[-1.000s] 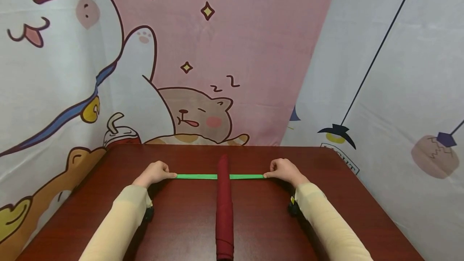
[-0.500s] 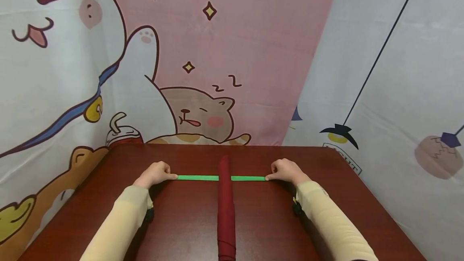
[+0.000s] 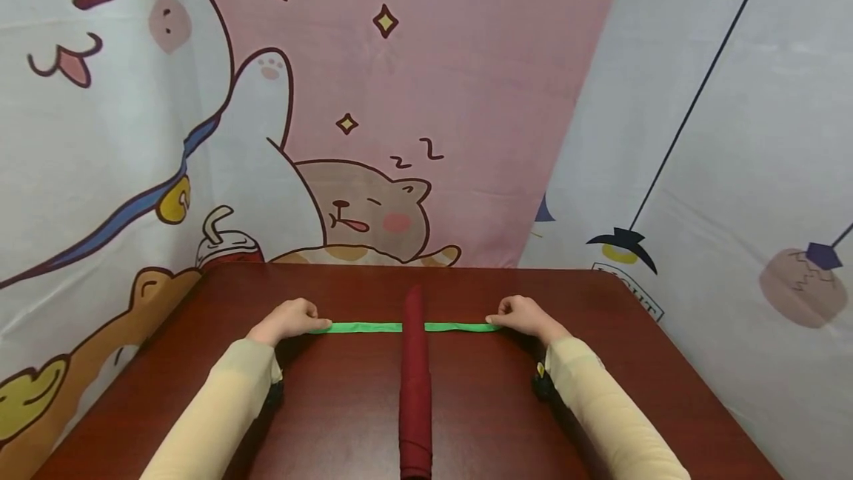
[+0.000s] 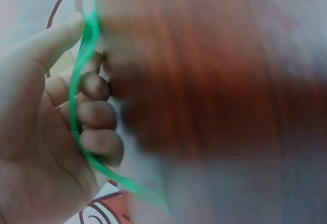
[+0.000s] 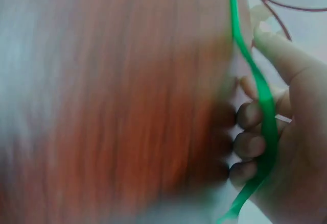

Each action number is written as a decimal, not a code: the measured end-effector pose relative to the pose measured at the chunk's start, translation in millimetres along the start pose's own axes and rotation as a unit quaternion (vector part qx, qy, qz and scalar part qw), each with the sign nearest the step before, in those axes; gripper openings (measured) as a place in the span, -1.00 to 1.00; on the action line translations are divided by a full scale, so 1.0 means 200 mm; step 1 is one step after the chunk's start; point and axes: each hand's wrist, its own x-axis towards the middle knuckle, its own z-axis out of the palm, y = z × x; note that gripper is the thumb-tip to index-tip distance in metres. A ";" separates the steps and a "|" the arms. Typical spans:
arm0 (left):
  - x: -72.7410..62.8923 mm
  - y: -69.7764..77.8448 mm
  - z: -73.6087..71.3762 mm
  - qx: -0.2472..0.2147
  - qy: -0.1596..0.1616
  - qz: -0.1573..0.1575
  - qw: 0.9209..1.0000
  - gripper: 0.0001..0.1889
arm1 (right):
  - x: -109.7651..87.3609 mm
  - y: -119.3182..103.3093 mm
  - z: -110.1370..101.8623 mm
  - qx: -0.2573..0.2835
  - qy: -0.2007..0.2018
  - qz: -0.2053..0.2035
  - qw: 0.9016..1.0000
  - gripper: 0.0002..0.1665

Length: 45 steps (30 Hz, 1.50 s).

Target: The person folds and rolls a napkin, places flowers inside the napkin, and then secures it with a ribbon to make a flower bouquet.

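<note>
A long dark red roll of cloth lies lengthwise on the table, its far end tapered. Beneath it, crosswise, runs a green ribbon, hidden where the roll covers it. My left hand holds the ribbon's left part; in the left wrist view the thumb touches it and the tail crosses the curled fingers. On the other side my right hand holds the right part loosely, the ribbon hanging along its palm and curled fingers.
The brown wooden table spans the space under both arms. Behind it and at the sides hangs a cloth backdrop printed with cartoon animals. Dark wrist-worn devices sit under both sleeves.
The ribbon, straight and taut before, is now slightly slack and wavy. Its ends show past the thumb tips, and my right fingers have shifted a little. The roll stays in place.
</note>
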 end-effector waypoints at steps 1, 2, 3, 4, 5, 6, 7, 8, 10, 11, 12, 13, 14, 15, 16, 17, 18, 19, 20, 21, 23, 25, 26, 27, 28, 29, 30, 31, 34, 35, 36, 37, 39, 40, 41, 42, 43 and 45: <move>0.00 0.01 0.00 0.004 -0.003 -0.010 1.000 -0.54 | -0.01 -0.02 0.00 -0.002 0.001 0.000 1.000 -0.60; 0.00 0.03 0.00 0.008 -0.007 -0.019 1.000 -0.55 | -0.01 -0.04 0.00 -0.003 0.000 0.006 1.000 -0.60; 0.00 0.04 0.00 0.012 -0.012 -0.032 0.999 -0.56 | -0.01 -0.07 0.01 -0.009 0.000 0.007 1.000 -0.60; 0.00 0.06 0.00 0.018 -0.016 -0.044 0.999 -0.57 | -0.01 -0.08 0.01 -0.013 -0.001 0.009 1.000 -0.60; 0.00 0.08 0.01 0.023 -0.020 -0.056 0.998 -0.57 | -0.01 -0.10 0.02 -0.017 -0.004 0.012 1.000 -0.59; 0.00 0.10 0.01 0.028 -0.023 -0.064 0.997 -0.57 | -0.02 -0.11 0.03 -0.020 -0.006 0.013 1.000 -0.59; 0.00 0.11 0.01 0.035 -0.026 -0.068 0.997 -0.56 | -0.02 -0.12 0.03 -0.023 -0.008 0.013 1.000 -0.59; -0.01 0.13 0.01 0.037 -0.027 -0.068 0.997 -0.55 | -0.01 -0.13 0.04 -0.025 -0.010 0.013 1.000 -0.59; -0.01 0.16 0.02 0.044 -0.024 -0.065 0.997 -0.56 | -0.01 -0.14 0.06 -0.025 -0.011 0.007 1.000 -0.61; -0.01 0.16 0.03 0.049 -0.023 -0.060 0.997 -0.58 | -0.01 -0.14 0.06 -0.024 -0.011 0.003 1.000 -0.62; -0.01 0.17 0.03 0.053 -0.021 -0.054 0.997 -0.60 | -0.01 -0.14 0.06 -0.023 -0.010 0.000 1.000 -0.64; -0.01 0.17 0.04 0.056 -0.017 -0.048 0.997 -0.61 | 0.00 -0.14 0.07 -0.021 -0.010 -0.004 1.000 -0.65; -0.01 0.17 0.04 0.058 -0.013 -0.045 0.997 -0.62 | 0.00 -0.14 0.07 -0.021 -0.007 -0.010 1.000 -0.67; -0.01 0.17 0.05 0.057 -0.011 -0.047 0.997 -0.60 | 0.00 -0.13 0.07 -0.018 -0.006 -0.011 1.000 -0.67; -0.01 0.16 0.05 0.055 -0.009 -0.045 0.997 -0.58 | 0.00 -0.13 0.07 -0.015 -0.006 -0.013 1.000 -0.67; -0.01 0.15 0.05 0.051 -0.007 -0.042 0.998 -0.54 | 0.01 -0.12 0.07 -0.011 -0.007 -0.015 1.000 -0.65; -0.01 0.14 0.06 0.044 -0.004 -0.038 0.998 -0.52 | 0.01 -0.11 0.08 -0.006 -0.007 -0.018 1.000 -0.63; -0.01 0.12 0.06 0.037 -0.001 -0.030 0.999 -0.50 | 0.01 -0.10 0.08 -0.002 -0.009 -0.022 1.000 -0.60; -0.01 0.11 0.06 0.031 -0.001 -0.022 0.999 -0.48 | 0.01 -0.09 0.08 0.002 -0.011 -0.026 1.000 -0.57; -0.01 0.09 0.06 0.025 0.001 -0.011 1.000 -0.48 | 0.01 -0.08 0.08 0.009 -0.015 -0.027 0.999 -0.55; -0.01 0.07 0.06 0.014 0.002 0.007 1.000 -0.47 | 0.01 -0.06 0.08 0.015 -0.021 -0.036 0.999 -0.54; -0.01 0.04 0.06 0.009 0.003 0.023 1.000 -0.46 | 0.01 -0.04 0.07 0.010 -0.029 -0.044 0.999 -0.53; -0.01 0.04 0.06 0.006 0.004 0.030 1.000 -0.45 | 0.00 -0.04 0.07 0.005 -0.031 -0.051 0.998 -0.53; -0.01 0.03 0.06 0.004 0.005 0.037 0.999 -0.44 | 0.00 -0.03 0.07 0.000 -0.033 -0.058 0.998 -0.53; -0.01 0.02 0.06 0.003 0.006 0.044 0.999 -0.44 | 0.00 -0.03 0.06 -0.008 -0.034 -0.066 0.997 -0.53; 0.00 0.02 0.06 0.004 0.008 0.054 0.999 -0.44 | 0.00 -0.03 0.06 -0.016 -0.034 -0.075 0.996 -0.53; 0.00 0.02 0.05 0.008 0.008 0.062 0.998 -0.44 | 0.00 -0.03 0.05 -0.023 -0.035 -0.084 0.996 -0.53; 0.00 0.02 0.05 0.013 0.008 0.066 0.998 -0.44 | -0.01 -0.03 0.04 -0.029 -0.036 -0.093 0.995 -0.53; 0.00 0.03 0.05 0.041 0.012 0.066 0.997 -0.45 | -0.01 -0.04 0.03 -0.042 -0.040 -0.113 0.992 -0.52; 0.00 0.03 0.05 0.052 0.015 0.063 0.997 -0.45 | -0.01 -0.05 0.03 -0.044 -0.042 -0.115 0.992 -0.52; 0.01 0.04 0.05 0.064 0.018 0.061 0.996 -0.46 | -0.01 -0.05 0.03 -0.049 -0.043 -0.115 0.991 -0.52; 0.01 0.04 0.05 0.080 0.022 0.063 0.995 -0.46 | -0.01 -0.05 0.03 -0.057 -0.043 -0.115 0.991 -0.52; 0.01 0.05 0.05 0.111 0.028 0.072 0.991 -0.48 | -0.01 -0.06 0.02 -0.071 -0.042 -0.112 0.990 -0.53; 0.01 0.05 0.05 0.128 0.030 0.077 0.988 -0.49 | -0.01 -0.06 0.02 -0.079 -0.042 -0.109 0.990 -0.52; 0.01 0.06 0.06 0.146 0.031 0.084 0.985 -0.50 | -0.01 -0.06 0.02 -0.089 -0.043 -0.106 0.989 -0.52; 0.01 0.06 0.06 0.167 0.032 0.091 0.981 -0.52 | -0.01 -0.06 0.02 -0.098 -0.044 -0.108 0.988 -0.52; 0.01 0.06 0.06 0.186 0.031 0.097 0.977 -0.53 | -0.01 -0.07 0.01 -0.105 -0.047 -0.109 0.987 -0.51; 0.00 0.06 0.07 0.216 0.034 0.110 0.970 -0.55 | -0.02 -0.08 0.01 -0.116 -0.051 -0.117 0.985 -0.51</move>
